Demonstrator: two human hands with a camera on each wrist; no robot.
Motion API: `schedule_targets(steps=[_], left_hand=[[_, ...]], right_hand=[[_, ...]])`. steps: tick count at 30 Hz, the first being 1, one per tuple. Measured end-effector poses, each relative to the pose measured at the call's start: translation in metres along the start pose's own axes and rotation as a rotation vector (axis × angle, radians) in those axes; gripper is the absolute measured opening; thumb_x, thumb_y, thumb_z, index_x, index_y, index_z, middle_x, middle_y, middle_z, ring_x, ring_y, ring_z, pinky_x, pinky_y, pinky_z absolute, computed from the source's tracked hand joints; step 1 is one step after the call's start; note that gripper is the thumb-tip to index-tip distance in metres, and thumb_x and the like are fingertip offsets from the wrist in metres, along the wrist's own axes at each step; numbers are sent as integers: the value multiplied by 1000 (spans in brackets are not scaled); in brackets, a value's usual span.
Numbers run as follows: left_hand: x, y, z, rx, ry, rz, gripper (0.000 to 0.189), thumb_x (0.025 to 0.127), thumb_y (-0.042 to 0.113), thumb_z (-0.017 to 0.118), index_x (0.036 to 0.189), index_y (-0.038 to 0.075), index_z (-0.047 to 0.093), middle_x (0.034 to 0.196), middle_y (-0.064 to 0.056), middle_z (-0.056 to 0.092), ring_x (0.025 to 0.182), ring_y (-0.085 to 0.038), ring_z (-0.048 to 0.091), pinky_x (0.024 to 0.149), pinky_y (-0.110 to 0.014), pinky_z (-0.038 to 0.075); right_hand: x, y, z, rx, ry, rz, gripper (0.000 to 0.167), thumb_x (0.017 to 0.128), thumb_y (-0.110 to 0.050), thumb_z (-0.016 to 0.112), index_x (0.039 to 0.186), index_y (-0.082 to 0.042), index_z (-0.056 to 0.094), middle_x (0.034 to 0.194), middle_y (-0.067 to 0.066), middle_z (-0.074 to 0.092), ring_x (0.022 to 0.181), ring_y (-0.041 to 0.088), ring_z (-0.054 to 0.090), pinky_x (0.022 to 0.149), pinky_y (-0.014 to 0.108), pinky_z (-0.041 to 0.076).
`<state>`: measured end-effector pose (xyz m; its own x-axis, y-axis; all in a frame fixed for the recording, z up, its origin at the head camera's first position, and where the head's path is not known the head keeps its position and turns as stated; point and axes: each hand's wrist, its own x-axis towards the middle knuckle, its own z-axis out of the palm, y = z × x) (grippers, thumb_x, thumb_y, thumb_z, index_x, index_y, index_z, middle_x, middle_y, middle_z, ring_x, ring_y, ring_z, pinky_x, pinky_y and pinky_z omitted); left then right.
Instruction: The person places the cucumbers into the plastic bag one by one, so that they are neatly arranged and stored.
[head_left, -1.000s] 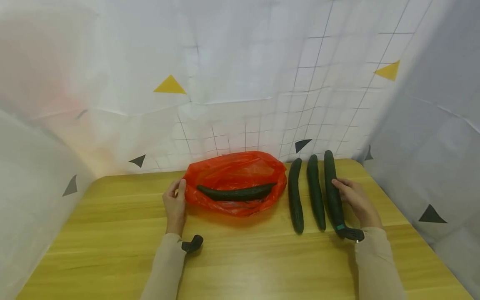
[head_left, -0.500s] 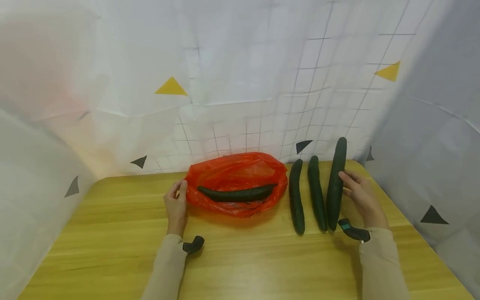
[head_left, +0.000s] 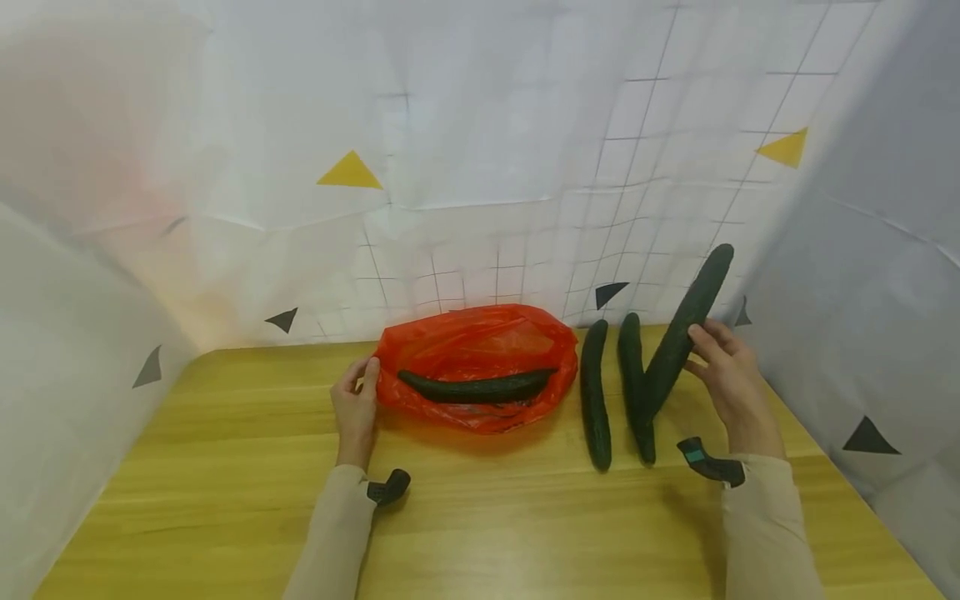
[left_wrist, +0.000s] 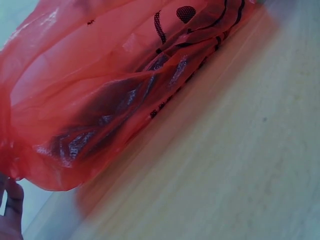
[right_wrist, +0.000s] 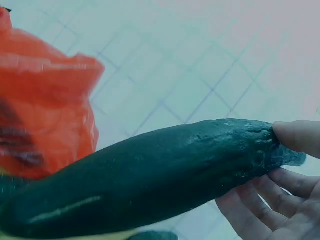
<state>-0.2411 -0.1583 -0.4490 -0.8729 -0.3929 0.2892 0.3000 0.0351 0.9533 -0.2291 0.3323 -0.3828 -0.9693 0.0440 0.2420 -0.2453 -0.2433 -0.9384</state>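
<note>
A red plastic bag point(head_left: 427, 337) lies with its mouth open on the table, a cucumber point(head_left: 477, 388) inside it. My left hand point(head_left: 356, 408) pinches the bag's left edge between thumb and fingers; in the left wrist view only some fingers point(left_wrist: 14, 202) show beside the red film. On the right, my right hand point(head_left: 731, 379) grips a cucumber point(head_left: 693, 308), raised and tilted with its upper end leaning right. Its lower end overlaps a second cucumber point(head_left: 632, 354) on the table; whether they touch I cannot tell. Left of that lies another cucumber point(head_left: 595, 392).
The wooden table point(head_left: 495, 525) ends at a white sheet wall point(head_left: 465, 167) with grid lines and coloured triangles. More sheeting stands at both sides. Each wrist carries a black camera mount, the left point(head_left: 388, 488) and the right point(head_left: 708, 465).
My right hand has lifted the rightmost cucumber from the table, and its upper end has swung up and right. The left hand stays at the bag's edge.
</note>
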Motion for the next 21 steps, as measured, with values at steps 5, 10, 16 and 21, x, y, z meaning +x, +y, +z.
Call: schedule_targets(steps=[5, 10, 16, 21], left_hand=[[-1, 4, 1, 6, 4, -8, 29, 91, 21, 63, 108, -2, 69, 85, 7, 63, 86, -5, 54, 70, -15, 44], [0, 2, 0, -4, -2, -17, 30, 90, 22, 64, 108, -1, 69, 86, 9, 63, 87, -6, 55, 71, -15, 45], [-3, 0, -3, 19, 9, -37, 30, 90, 23, 64, 109, 0, 69, 85, 13, 63, 86, -4, 55, 71, -15, 44], [0, 1, -2, 29, -9, -25, 31, 91, 24, 63, 111, 1, 68, 86, 12, 62, 88, -5, 55, 72, -15, 44]], right_hand=[[0, -7, 12, 60, 11, -85, 28, 96, -9, 51, 124, -7, 52, 111, -2, 62, 100, 8, 63, 76, 24, 54], [1, -11, 27, 121, 45, -149, 25, 96, -3, 49, 120, -5, 55, 103, 0, 63, 97, 11, 63, 75, 28, 55], [2, -15, 44, 170, 55, -208, 27, 94, 2, 50, 120, -4, 53, 93, 1, 61, 93, 13, 62, 73, 31, 56], [3, -16, 52, 285, -6, -257, 28, 95, 6, 45, 122, -2, 49, 98, 6, 63, 93, 18, 65, 72, 33, 57]])
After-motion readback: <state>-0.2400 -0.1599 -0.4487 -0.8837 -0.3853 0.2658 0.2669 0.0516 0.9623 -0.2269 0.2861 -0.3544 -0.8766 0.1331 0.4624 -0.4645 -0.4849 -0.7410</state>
